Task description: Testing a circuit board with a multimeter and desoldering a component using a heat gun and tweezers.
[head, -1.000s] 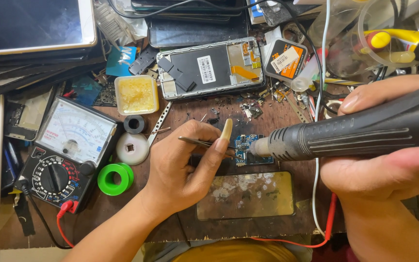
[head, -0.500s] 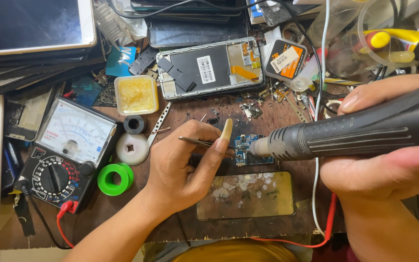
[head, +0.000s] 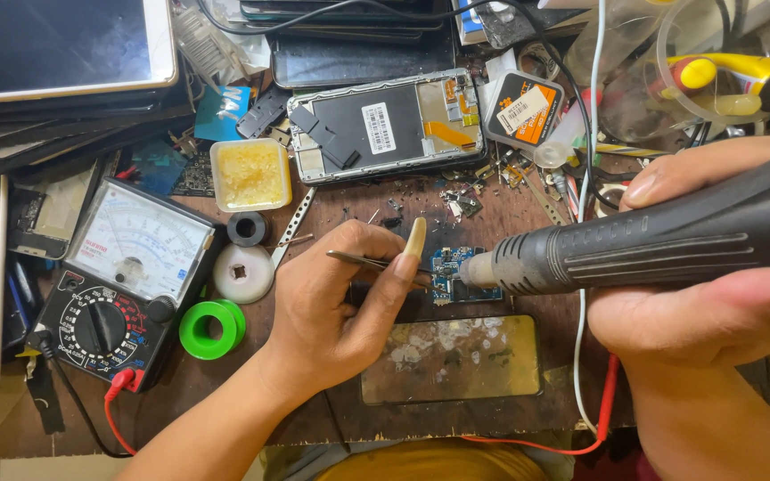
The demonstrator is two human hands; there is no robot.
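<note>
My right hand [head: 706, 312] grips a thick black hot-air tool [head: 634, 245] whose metal nozzle points left onto a small blue circuit board [head: 453, 267] at the middle of the bench. My left hand [head: 336, 307] pinches thin metal tweezers [head: 363, 260] whose tips reach toward the same board. The board lies just above a scratched glass plate [head: 452, 358].
An analogue multimeter [head: 126, 276] with red lead sits at left beside a green solder spool [head: 211, 328] and white spool [head: 242, 272]. A flux tub [head: 249, 174], an opened phone [head: 385, 125], stacked tablets [head: 55, 44] and a jar [head: 724, 53] crowd the back.
</note>
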